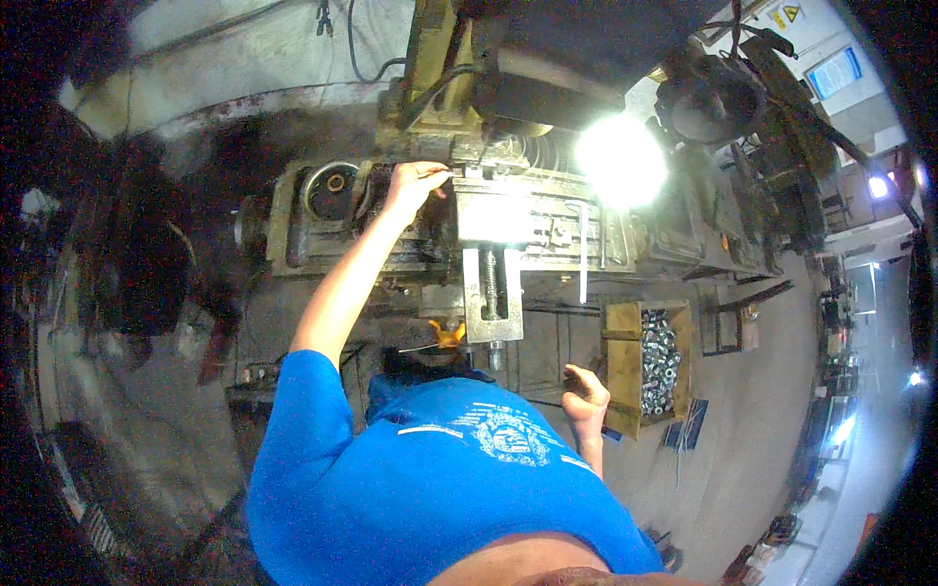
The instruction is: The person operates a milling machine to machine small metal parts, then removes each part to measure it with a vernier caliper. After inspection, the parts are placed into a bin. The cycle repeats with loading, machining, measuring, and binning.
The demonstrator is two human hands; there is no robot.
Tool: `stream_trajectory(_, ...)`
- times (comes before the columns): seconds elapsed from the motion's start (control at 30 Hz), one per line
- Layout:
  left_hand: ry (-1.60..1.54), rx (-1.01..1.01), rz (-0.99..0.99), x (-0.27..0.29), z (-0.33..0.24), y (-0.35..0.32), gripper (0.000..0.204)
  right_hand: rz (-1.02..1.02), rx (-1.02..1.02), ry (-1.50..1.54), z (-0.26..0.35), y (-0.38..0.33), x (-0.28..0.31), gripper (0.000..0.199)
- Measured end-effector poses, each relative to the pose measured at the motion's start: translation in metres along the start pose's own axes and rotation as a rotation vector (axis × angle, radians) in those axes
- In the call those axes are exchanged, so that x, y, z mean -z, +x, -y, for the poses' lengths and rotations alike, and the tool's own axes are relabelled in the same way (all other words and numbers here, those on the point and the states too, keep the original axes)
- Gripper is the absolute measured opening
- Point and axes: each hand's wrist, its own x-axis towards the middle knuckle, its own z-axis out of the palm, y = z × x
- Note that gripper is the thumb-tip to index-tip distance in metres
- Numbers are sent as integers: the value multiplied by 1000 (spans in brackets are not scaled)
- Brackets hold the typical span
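Observation:
My left hand [415,184] reaches far forward onto the top of a worn green machine tool [322,230], fingers curled on a small part at the edge of its metal table [528,210]; what it grips is too small to tell. My right hand [585,394] hangs low by my side, loosely curled, with nothing visible in it, next to a wooden box [621,366]. A steel vise block with a screw [492,293] sits on the machine front below the left hand. My blue shirt [430,479] fills the lower middle.
The wooden box holds several shiny metal pieces [660,361]. A bright work lamp [620,161] glares over the table. An orange object [447,335] lies under the vise. More machines [752,127] stand to the right, a grey floor [752,430] beyond.

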Motion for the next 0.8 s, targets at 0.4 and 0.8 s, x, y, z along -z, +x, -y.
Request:
stream_trajectory(0.4,84,-52,-154,-14,8,9,20,21,-3,-3,-15,-2,-4,41)
stream_trajectory(0.8,-36,191,-80,-9,7,14,21,6,-1,-109,-27,-10,-3,40)
